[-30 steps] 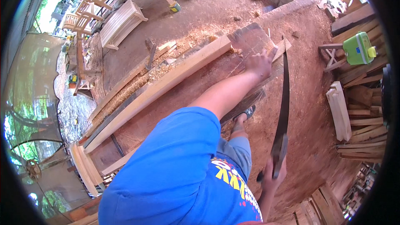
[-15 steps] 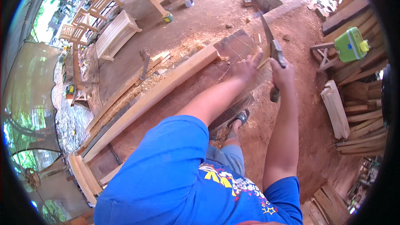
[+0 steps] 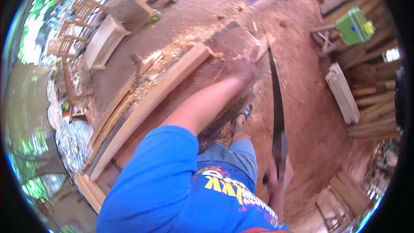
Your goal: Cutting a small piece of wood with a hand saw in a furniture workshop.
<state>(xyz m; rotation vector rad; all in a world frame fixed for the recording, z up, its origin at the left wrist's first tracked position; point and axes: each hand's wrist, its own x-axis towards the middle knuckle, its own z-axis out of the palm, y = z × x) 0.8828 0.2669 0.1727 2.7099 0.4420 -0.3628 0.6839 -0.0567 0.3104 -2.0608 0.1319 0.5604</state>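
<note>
My right hand (image 3: 279, 177) is wrapped round the handle of a handsaw (image 3: 277, 99), low beside my body. The long dark blade points away from me, and its tip reaches a small pale piece of wood (image 3: 266, 43). My left hand (image 3: 244, 67) holds that piece down near the far end of a dark wooden workbench (image 3: 228, 39); the fingers are slightly blurred. The piece juts past the bench's right edge. Left of my left hand, a long squared timber (image 3: 151, 103) lies along the bench.
Wood shavings and offcuts (image 3: 148, 67) line the bench's left side. Slatted furniture (image 3: 105, 43) stands at the far left. At the right are a green cooler (image 3: 353, 26), a pale wooden post (image 3: 343, 92) and stacked boards (image 3: 375, 108). My sandalled foot (image 3: 246, 112) is beside the bench.
My right hand has drawn the saw down toward my body, and the blade's tip now lies at the small piece. My left hand stays at the piece; the whole view has shifted slightly.
</note>
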